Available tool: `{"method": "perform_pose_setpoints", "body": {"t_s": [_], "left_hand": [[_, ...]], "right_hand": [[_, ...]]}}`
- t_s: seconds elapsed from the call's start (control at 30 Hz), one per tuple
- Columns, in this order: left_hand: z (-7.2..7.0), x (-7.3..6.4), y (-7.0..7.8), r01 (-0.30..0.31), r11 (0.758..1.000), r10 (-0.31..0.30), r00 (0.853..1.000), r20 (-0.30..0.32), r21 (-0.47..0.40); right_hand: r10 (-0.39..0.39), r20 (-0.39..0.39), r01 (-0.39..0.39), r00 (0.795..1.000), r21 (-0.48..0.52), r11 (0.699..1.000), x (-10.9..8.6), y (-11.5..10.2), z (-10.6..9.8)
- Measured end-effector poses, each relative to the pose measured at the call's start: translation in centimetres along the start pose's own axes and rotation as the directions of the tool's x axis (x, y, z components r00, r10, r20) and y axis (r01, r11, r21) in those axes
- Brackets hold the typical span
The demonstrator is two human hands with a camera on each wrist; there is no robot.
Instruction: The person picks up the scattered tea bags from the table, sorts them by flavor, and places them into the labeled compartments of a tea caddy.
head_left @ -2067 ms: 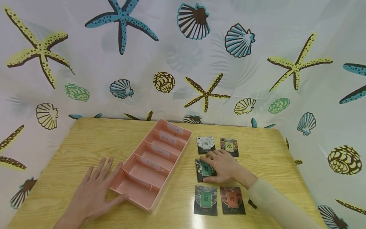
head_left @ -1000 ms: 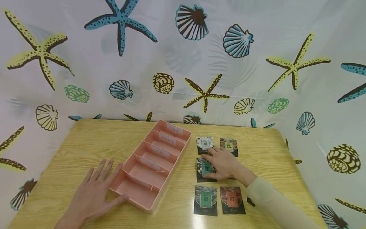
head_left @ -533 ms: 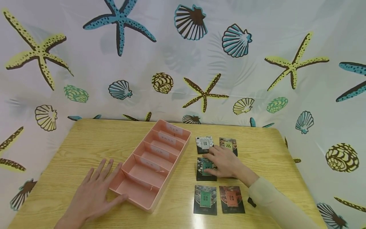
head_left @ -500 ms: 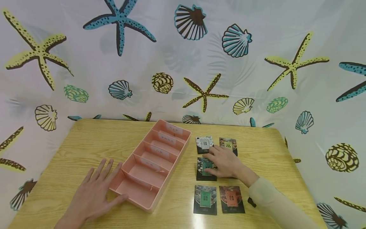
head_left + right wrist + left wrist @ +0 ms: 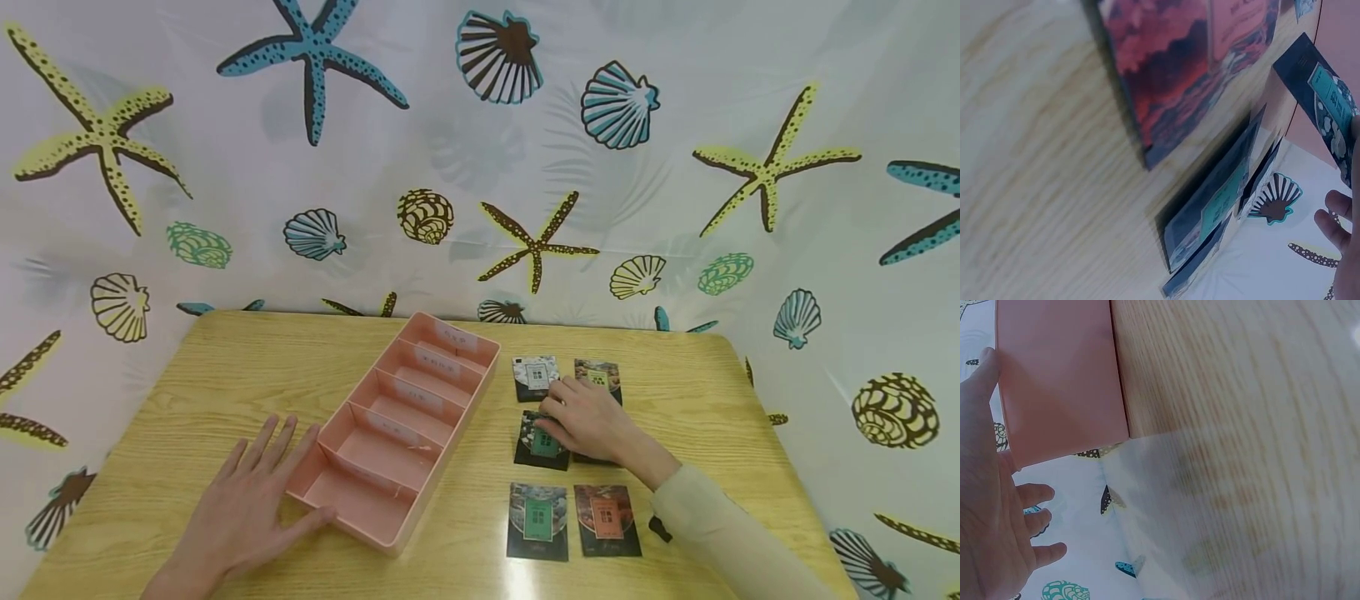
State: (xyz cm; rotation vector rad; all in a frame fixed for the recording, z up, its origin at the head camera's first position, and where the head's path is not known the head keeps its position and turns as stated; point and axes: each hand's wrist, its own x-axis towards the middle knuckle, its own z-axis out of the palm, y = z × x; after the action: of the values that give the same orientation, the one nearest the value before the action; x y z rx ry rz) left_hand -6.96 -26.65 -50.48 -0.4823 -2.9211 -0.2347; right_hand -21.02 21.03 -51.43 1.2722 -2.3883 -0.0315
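Note:
My right hand (image 5: 588, 417) pinches a dark tea sachet with a green label (image 5: 542, 454) in the middle row, to the right of the pink box. In the right wrist view the held sachet (image 5: 1310, 81) is tilted up off the table, at the fingertips. My left hand (image 5: 243, 500) lies spread at the near left corner of the pink divided box (image 5: 363, 508). In the left wrist view its thumb and index finger are at two sides of the box (image 5: 1063, 375), the other fingers free. Another sachet is mostly hidden under my right hand.
Around the held sachet lie a white sachet (image 5: 525, 392), a yellow-labelled one (image 5: 611, 392), a green-labelled one (image 5: 537, 522) and a red-labelled one (image 5: 607, 521). White labels mark several box compartments. A patterned curtain (image 5: 420, 108) hangs behind the wooden table (image 5: 262, 358).
My right hand has slid over the middle-row sachet and drawn its fingers in; the sachet's right edge now tilts up. My left hand and the box have stayed in place.

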Motion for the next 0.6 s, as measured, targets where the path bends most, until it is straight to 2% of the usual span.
{"method": "perform_pose_setpoints", "body": {"t_s": [0.17,0.4,0.6], "left_hand": [[0.0,0.0,0.0,0.008,1.000,-0.008,1.000,0.009,-0.010],[0.1,0.1,0.0,0.009,1.000,-0.009,1.000,0.003,-0.019],[0.1,0.0,0.0,0.007,1.000,-0.007,1.000,-0.005,-0.016]], "right_hand": [[0.020,0.008,-0.020,1.000,0.004,1.000,0.3,-0.2,-0.5],[0.097,0.050,-0.098,0.994,0.010,0.995,1.0,-0.5,-1.3],[0.140,0.013,-0.140,0.990,0.012,0.990,1.7,-0.5,-1.8]]}}
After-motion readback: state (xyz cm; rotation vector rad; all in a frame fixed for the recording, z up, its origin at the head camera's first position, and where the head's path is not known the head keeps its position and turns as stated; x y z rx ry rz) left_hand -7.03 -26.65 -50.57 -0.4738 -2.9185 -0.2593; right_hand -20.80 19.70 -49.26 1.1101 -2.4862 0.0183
